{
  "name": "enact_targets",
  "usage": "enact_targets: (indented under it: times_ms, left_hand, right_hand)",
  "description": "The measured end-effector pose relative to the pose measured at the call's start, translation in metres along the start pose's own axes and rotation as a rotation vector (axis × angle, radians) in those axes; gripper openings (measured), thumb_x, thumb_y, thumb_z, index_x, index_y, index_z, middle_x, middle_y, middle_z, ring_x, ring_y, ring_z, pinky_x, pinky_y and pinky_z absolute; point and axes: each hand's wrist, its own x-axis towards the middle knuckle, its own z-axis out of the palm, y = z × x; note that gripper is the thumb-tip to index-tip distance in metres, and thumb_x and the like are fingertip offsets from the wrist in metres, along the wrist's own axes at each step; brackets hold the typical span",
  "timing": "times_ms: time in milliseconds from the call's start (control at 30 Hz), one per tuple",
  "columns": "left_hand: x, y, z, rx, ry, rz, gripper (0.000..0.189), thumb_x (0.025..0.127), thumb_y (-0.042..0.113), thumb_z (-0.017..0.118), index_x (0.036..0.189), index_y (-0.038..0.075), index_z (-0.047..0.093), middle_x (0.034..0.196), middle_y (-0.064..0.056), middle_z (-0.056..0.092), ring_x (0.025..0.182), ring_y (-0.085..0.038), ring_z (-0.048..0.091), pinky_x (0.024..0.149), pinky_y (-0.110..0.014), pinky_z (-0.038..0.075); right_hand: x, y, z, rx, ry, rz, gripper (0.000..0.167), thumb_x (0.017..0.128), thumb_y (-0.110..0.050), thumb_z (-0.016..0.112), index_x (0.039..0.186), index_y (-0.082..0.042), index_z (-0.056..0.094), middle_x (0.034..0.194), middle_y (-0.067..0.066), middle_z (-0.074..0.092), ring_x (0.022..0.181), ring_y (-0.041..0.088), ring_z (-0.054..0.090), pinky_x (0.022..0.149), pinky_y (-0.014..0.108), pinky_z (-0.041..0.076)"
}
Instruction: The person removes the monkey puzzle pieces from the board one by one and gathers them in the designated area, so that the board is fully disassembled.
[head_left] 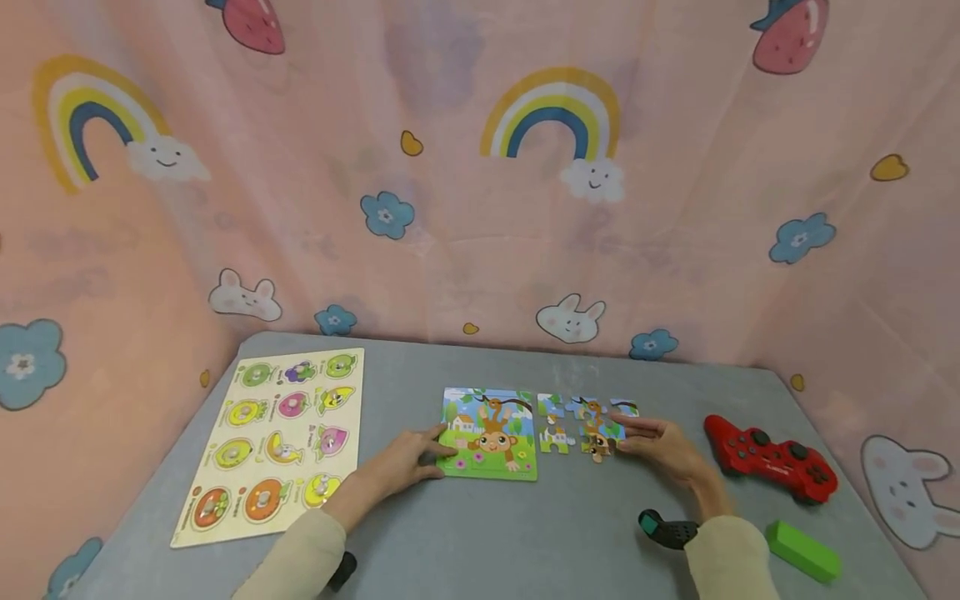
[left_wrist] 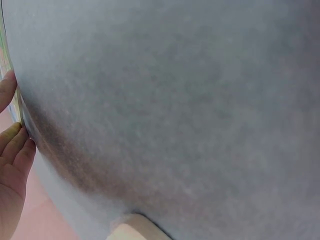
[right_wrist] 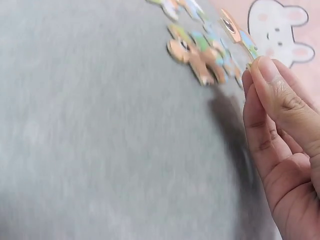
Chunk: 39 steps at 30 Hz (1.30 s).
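Note:
My left hand (head_left: 401,462) rests its fingers against the left edge of a monkey picture puzzle board (head_left: 491,467). In the left wrist view its fingers (left_wrist: 15,150) lie fairly straight along the board's thin edge. Between thumb and fingertips, my right hand (head_left: 660,450) pinches a jigsaw piece (right_wrist: 231,27) with a printed eye, tilted up off the table. Near it lie several loose jigsaw pieces (right_wrist: 200,55), partly joined, right of the board. One loose piece with a house (head_left: 555,439) lies beside the board's right edge.
A fruit peg puzzle (head_left: 258,417) lies at the left of the grey table (head_left: 525,533). On the right are a red game controller (head_left: 772,462) and a green block (head_left: 804,552). A pink patterned curtain (head_left: 465,258) hangs behind the table.

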Motion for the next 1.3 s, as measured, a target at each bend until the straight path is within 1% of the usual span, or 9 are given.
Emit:
enact_targets:
  times_ms: [167,267,533,733,833,933,1067,1167,1300]
  left_hand:
    - [-0.001,-0.001,-0.003,0.02,0.002,0.01,0.034,0.087,0.016,0.07,0.12,0.007,0.068,0.142,-0.022,0.045,0.126,-0.039,0.047,0.098,-0.05,0.042]
    - [0.0,-0.001,-0.003,0.022,-0.002,0.011,0.034,0.087,0.017,0.07,0.12,0.008,0.068,0.142,-0.021,0.045,0.126,-0.038,0.047,0.099,-0.05,0.042]
    - [0.0,-0.001,-0.005,0.022,-0.009,0.012,0.034,0.087,0.016,0.07,0.12,0.008,0.068,0.142,-0.023,0.045,0.126,-0.038,0.047,0.099,-0.047,0.043]
    - [-0.001,0.0,-0.005,0.016,-0.006,0.015,0.034,0.087,0.016,0.071,0.12,0.008,0.068,0.142,-0.023,0.045,0.126,-0.039,0.047,0.099,-0.048,0.043]
    - [-0.002,0.0,-0.004,0.019,0.001,0.019,0.034,0.086,0.016,0.071,0.119,0.008,0.069,0.141,-0.023,0.046,0.125,-0.039,0.048,0.098,-0.049,0.043]
    - [-0.002,0.0,-0.003,0.022,0.011,0.032,0.034,0.086,0.016,0.071,0.119,0.007,0.069,0.14,-0.024,0.046,0.124,-0.038,0.049,0.096,-0.047,0.045]
    - [-0.001,0.001,-0.001,0.024,0.022,0.041,0.034,0.086,0.016,0.071,0.118,0.006,0.069,0.14,-0.025,0.046,0.123,-0.037,0.05,0.095,-0.046,0.046]
    - [-0.001,0.001,-0.001,0.02,0.019,0.033,0.034,0.086,0.015,0.072,0.118,0.006,0.069,0.14,-0.025,0.046,0.124,-0.037,0.049,0.095,-0.046,0.046]
    - [0.0,0.001,0.0,0.017,0.013,0.025,0.034,0.086,0.015,0.071,0.119,0.006,0.068,0.141,-0.024,0.045,0.125,-0.038,0.048,0.096,-0.046,0.045]
  right_hand:
    - [-0.008,0.005,-0.007,-0.012,0.036,0.049,0.06,0.087,-0.01,0.071,0.135,0.013,0.044,0.12,0.004,0.064,0.097,-0.002,0.058,0.082,0.019,0.05]
    - [-0.012,0.008,-0.012,-0.046,0.069,0.077,0.06,0.087,-0.012,0.071,0.135,0.012,0.045,0.121,0.014,0.063,0.097,-0.003,0.058,0.082,0.019,0.05]
    - [-0.016,0.011,-0.022,-0.14,0.11,0.069,0.059,0.084,-0.017,0.074,0.132,0.009,0.052,0.123,0.021,0.062,0.097,-0.005,0.06,0.08,0.017,0.049]
    - [-0.016,0.009,-0.025,-0.168,0.073,0.059,0.056,0.083,-0.013,0.075,0.128,0.011,0.054,0.127,0.027,0.057,0.092,0.002,0.064,0.079,0.02,0.052]
    - [-0.015,0.007,-0.026,-0.212,0.041,0.044,0.054,0.082,-0.011,0.075,0.126,0.012,0.055,0.125,0.028,0.058,0.089,0.008,0.067,0.076,0.022,0.053]
    - [-0.014,0.004,-0.027,-0.292,0.029,0.005,0.051,0.081,-0.01,0.076,0.123,0.011,0.058,0.122,0.028,0.059,0.087,0.01,0.067,0.074,0.021,0.053]
    - [-0.013,0.0,-0.027,-0.388,0.044,-0.055,0.045,0.079,-0.009,0.077,0.118,0.009,0.063,0.115,0.025,0.064,0.081,0.006,0.06,0.069,0.02,0.051]
    - [-0.012,-0.001,-0.027,-0.406,0.047,-0.091,0.043,0.079,-0.006,0.077,0.117,0.009,0.064,0.106,0.021,0.065,0.076,0.006,0.051,0.063,0.02,0.047]
    - [-0.012,-0.003,-0.026,-0.406,0.049,-0.109,0.041,0.078,-0.004,0.077,0.115,0.011,0.064,0.097,0.015,0.059,0.074,0.008,0.046,0.059,0.02,0.043]
